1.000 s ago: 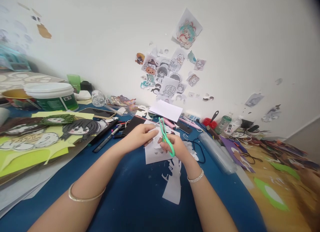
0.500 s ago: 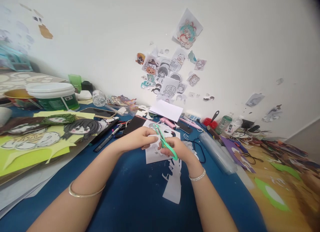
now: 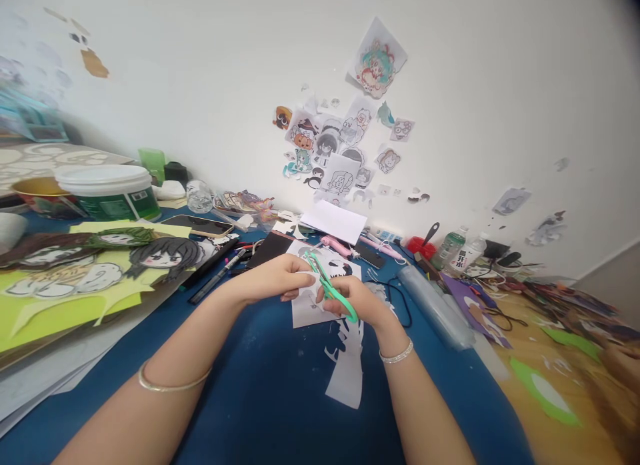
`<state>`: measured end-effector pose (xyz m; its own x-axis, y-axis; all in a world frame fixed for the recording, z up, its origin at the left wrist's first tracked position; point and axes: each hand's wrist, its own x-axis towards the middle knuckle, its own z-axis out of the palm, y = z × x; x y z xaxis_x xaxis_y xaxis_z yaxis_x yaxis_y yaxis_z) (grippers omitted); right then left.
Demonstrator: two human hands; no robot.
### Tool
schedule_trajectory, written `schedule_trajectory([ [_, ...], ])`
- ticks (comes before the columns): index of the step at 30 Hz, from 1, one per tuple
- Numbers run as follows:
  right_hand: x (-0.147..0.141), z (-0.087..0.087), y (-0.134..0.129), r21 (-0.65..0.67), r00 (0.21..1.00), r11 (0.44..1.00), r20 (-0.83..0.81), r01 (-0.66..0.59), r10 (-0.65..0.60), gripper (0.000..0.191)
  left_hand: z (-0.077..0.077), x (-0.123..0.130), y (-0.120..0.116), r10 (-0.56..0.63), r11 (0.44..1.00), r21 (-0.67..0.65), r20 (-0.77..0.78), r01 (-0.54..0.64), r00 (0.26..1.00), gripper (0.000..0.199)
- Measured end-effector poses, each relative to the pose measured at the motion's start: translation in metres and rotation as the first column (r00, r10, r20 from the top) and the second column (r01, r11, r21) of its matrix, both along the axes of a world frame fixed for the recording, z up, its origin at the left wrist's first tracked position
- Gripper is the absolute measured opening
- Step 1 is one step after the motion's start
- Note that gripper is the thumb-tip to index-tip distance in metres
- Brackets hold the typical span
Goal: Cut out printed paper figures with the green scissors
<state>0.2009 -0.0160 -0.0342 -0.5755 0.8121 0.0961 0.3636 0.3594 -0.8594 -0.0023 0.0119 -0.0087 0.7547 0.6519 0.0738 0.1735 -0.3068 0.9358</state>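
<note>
My right hand (image 3: 357,297) is closed around green-handled scissors (image 3: 345,303), whose blades point away and slightly left. The blades look a little apart at the tips. Between the fingertips of my left hand (image 3: 283,278) is a small piece of white paper (image 3: 316,278), pinched close beside the blades; most of it is hidden by fingers. Under both hands a printed white sheet (image 3: 303,315) with dark drawings lies on the blue table cover (image 3: 280,391). Nearer to me is a cut paper scrap (image 3: 346,378) with a jagged upper end.
Left are a green-and-white tub (image 3: 113,198), a phone (image 3: 197,225), pens (image 3: 215,278) and paper cutouts (image 3: 163,255) on yellow sheets. A clear plastic roll (image 3: 435,305) lies right, with bottles (image 3: 450,248) behind. Drawings (image 3: 343,175) cover part of the wall. Green paper (image 3: 545,395) lies far right.
The scissor blades have shifted slightly against the paper, and their tips look a little further apart. Both hands stay nearly in place; the whole view has moved slightly.
</note>
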Motion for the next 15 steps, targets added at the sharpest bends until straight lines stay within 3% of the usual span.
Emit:
schedule_trajectory([
  [15, 0.0002, 0.0017, -0.0009, -0.017, 0.999, 1.0, 0.044, -0.015, 0.016, 0.037, 0.0004, -0.0011, 0.0001, -0.019, 0.998, -0.056, 0.015, 0.019, 1.0, 0.025],
])
